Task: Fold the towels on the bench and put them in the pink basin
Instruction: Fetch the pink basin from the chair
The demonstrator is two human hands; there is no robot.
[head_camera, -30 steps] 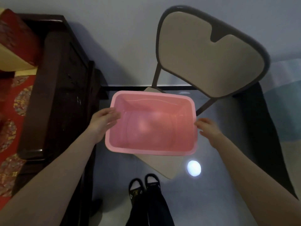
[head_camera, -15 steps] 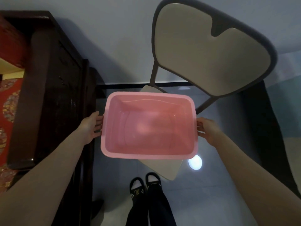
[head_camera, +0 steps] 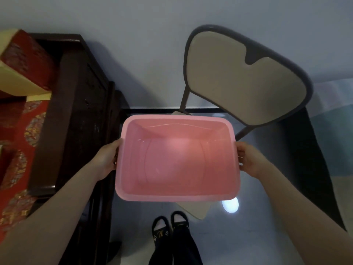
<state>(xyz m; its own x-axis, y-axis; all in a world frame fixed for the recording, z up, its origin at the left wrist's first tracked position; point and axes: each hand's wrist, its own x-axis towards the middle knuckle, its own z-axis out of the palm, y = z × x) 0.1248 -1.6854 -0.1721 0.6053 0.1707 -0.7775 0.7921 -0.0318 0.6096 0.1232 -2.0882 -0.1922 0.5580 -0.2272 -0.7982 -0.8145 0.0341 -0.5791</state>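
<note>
The pink basin [head_camera: 177, 197], rectangular with nothing in it, is held over the seat of a beige chair [head_camera: 242, 77]. My left hand [head_camera: 106, 161] grips its left rim and my right hand [head_camera: 250, 159] grips its right rim, fingers tucked under the edge. The dark wooden bench [head_camera: 76, 115] with a red patterned cushion [head_camera: 21, 142] stands at the left. No towel shows in this view.
The chair's backrest rises behind the basin against a pale wall. A red and yellow bolster [head_camera: 21, 62] lies at the bench's far end. My feet in black shoes [head_camera: 170, 230] stand on the glossy grey floor. A dark strip and pale fabric [head_camera: 332, 134] are at the right.
Both hands closed onto the basin's side rims from just beside it. The basin now sits larger and closer in view, and the view has tilted back to show more of the bench.
</note>
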